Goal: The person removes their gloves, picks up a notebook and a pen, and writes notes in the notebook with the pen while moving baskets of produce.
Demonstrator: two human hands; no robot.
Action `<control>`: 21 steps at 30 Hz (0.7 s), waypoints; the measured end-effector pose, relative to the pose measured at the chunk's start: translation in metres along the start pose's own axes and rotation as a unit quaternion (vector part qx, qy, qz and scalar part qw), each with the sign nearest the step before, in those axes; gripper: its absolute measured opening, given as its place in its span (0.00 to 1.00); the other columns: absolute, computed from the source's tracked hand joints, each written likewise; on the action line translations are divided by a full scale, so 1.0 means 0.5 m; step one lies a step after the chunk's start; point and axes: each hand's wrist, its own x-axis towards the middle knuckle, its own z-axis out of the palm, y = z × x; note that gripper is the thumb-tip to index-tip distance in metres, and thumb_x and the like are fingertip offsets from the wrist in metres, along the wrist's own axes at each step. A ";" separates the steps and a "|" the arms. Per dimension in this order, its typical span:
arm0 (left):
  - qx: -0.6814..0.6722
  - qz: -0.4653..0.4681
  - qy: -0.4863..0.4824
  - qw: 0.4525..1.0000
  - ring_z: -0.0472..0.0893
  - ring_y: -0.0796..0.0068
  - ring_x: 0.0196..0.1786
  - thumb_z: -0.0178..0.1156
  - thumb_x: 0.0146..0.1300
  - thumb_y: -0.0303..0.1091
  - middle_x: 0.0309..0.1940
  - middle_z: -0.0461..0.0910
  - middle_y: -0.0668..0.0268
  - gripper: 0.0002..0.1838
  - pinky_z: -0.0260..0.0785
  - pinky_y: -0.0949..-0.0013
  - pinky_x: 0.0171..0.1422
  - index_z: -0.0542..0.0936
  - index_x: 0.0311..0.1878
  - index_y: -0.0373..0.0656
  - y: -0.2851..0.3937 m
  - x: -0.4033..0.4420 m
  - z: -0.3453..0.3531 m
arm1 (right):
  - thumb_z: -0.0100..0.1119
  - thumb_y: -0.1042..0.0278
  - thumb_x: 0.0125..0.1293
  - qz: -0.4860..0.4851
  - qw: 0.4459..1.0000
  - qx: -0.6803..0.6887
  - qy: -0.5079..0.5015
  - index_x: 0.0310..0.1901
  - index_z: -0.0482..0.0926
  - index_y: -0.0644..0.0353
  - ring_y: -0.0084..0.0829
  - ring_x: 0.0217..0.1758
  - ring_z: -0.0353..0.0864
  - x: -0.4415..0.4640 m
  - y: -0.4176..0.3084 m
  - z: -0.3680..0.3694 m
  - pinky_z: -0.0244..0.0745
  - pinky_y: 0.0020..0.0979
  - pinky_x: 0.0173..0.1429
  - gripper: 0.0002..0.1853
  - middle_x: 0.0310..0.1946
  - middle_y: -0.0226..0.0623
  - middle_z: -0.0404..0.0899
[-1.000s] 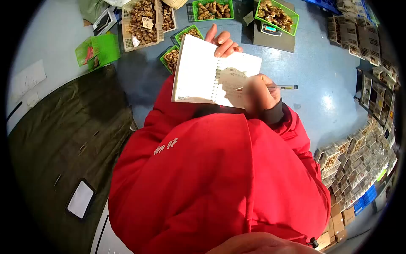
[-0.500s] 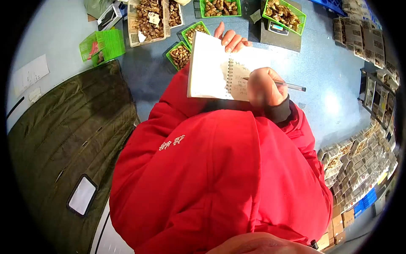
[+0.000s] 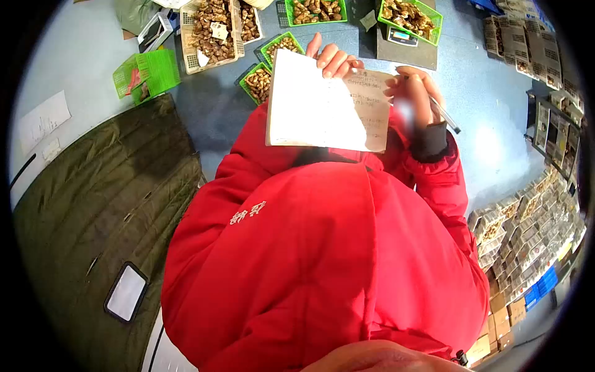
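An open notebook (image 3: 310, 105) is held up in front of my chest, its left part bright and blank and its right part handwritten. My left hand (image 3: 334, 61) grips the notebook from behind, with fingers curled over its top edge. My right hand (image 3: 420, 99), partly blurred, is at the notebook's right edge, fingertips close to the page; I cannot tell if they touch it. A clear pen (image 3: 447, 116) with a dark end is held in this hand and points down to the right, away from the page.
Green baskets (image 3: 257, 84) and a white crate (image 3: 186, 37) of brown mushroom-like pieces stand on the blue floor (image 3: 477, 93). Another filled green basket (image 3: 438, 31) rests on a scale (image 3: 401, 37). A green quilted curtain (image 3: 74, 204) hangs left; stacked crates (image 3: 527, 235) stand right.
My right hand has moved right and up, off the page, and the pen tip has left the writing. The notebook's spiral binding is no longer visible, and a different written page shows.
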 end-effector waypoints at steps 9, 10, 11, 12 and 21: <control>-0.027 0.006 0.004 1.000 0.63 0.78 0.23 0.23 0.71 0.51 0.12 0.64 0.73 0.30 0.54 0.66 0.60 0.65 0.16 0.53 -0.008 -0.004 -0.040 | 0.50 0.65 0.66 -0.231 0.917 -0.326 -0.017 0.47 0.75 0.62 0.29 0.42 0.78 0.021 0.023 -0.005 0.71 0.26 0.47 0.13 0.38 0.40 0.80; -0.028 0.007 0.000 1.000 0.63 0.79 0.23 0.23 0.71 0.51 0.12 0.64 0.73 0.30 0.54 0.66 0.59 0.65 0.16 0.53 -0.010 -0.005 -0.043 | 0.50 0.65 0.66 -0.232 0.920 -0.317 -0.017 0.47 0.75 0.62 0.28 0.42 0.78 0.021 0.024 -0.008 0.71 0.26 0.47 0.13 0.38 0.39 0.80; -0.045 0.013 -0.014 0.999 0.63 0.79 0.23 0.24 0.71 0.52 0.12 0.64 0.74 0.30 0.55 0.67 0.57 0.65 0.16 0.54 -0.012 -0.006 -0.043 | 0.50 0.65 0.66 -0.232 0.923 -0.308 -0.016 0.48 0.75 0.62 0.28 0.43 0.78 0.020 0.024 -0.013 0.71 0.26 0.47 0.13 0.38 0.39 0.80; -0.063 0.018 -0.029 0.997 0.63 0.79 0.22 0.24 0.71 0.52 0.12 0.64 0.74 0.30 0.55 0.68 0.56 0.65 0.15 0.54 -0.016 -0.003 -0.045 | 0.47 0.66 0.67 -0.191 0.941 -0.276 -0.029 0.50 0.72 0.66 0.32 0.49 0.76 0.015 0.022 -0.021 0.67 0.29 0.55 0.15 0.43 0.41 0.79; -0.035 0.044 0.037 0.998 0.59 0.79 0.20 0.28 0.71 0.51 0.11 0.59 0.75 0.28 0.55 0.70 0.55 0.62 0.14 0.53 -0.017 -0.004 -0.014 | 0.49 0.74 0.61 -0.287 0.861 -0.418 -0.030 0.46 0.75 0.64 0.36 0.43 0.80 -0.027 0.022 -0.040 0.73 0.32 0.48 0.12 0.40 0.44 0.79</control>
